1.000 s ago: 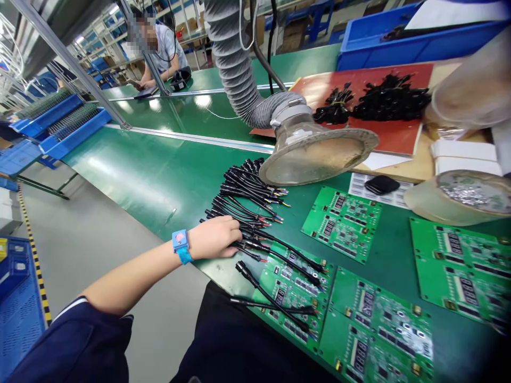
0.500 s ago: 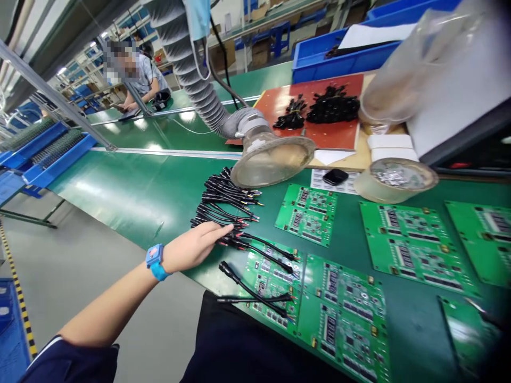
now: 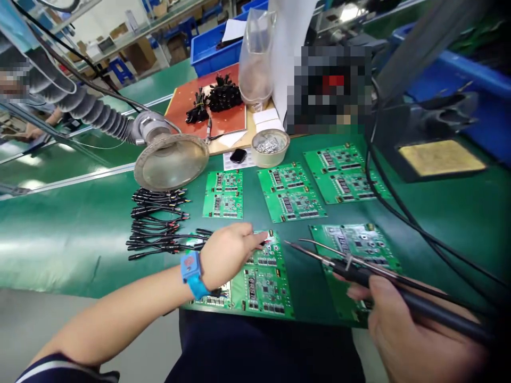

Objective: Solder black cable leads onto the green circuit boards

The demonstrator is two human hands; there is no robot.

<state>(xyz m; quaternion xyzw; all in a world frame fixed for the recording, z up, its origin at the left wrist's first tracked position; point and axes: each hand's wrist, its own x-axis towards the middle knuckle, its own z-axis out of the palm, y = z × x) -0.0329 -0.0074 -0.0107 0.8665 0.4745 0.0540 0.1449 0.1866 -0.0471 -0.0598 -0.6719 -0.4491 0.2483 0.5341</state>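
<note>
My left hand (image 3: pixel 229 250), with a blue strap on its wrist, is closed over a green circuit board (image 3: pixel 265 287) at the table's front edge. It pinches a black cable (image 3: pixel 204 232); one end sticks out left of the hand, and a bit of red wire shows by the fingertips. My right hand (image 3: pixel 399 319) grips a black soldering iron (image 3: pixel 359 274) with a thin metal feed tube along it. The iron's tip points left, just right of that board and apart from it. More black cables (image 3: pixel 155 223) lie in a row on the left.
Several other circuit boards (image 3: pixel 289 191) lie across the green table (image 3: pixel 107 234). A fume hose's round hood (image 3: pixel 171 162) hangs at left. Behind are a round tub (image 3: pixel 270 149), a red board (image 3: pixel 223 117) with black parts, and a yellow sponge (image 3: pixel 441 157). Black cords (image 3: pixel 395 197) cross at right.
The view has swung right. My left hand has moved from the cable row to the circuit board with a cable. My right hand and the soldering iron have come into view.
</note>
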